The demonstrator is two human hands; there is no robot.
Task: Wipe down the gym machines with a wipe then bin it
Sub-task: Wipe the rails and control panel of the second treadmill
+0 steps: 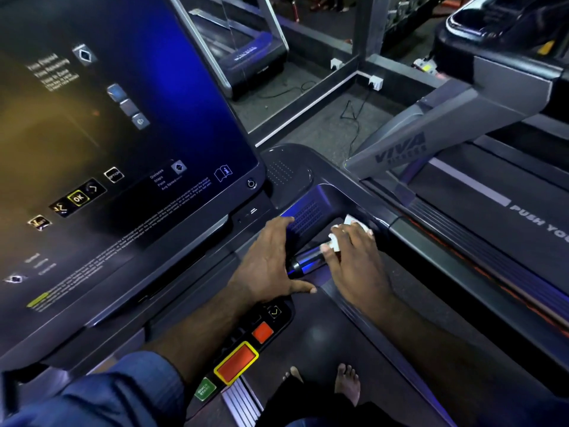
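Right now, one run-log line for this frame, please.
phase: wiping | right hand: holds wipe against handlebar | left hand: flat on console | bin: not in view

Dim gym lit blue, dark speckled floor (311, 124), black cables (354, 118), white plugs (376, 82), grey metal post (366, 29).

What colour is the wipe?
White; the wipe shows best in the head view, under the right hand.
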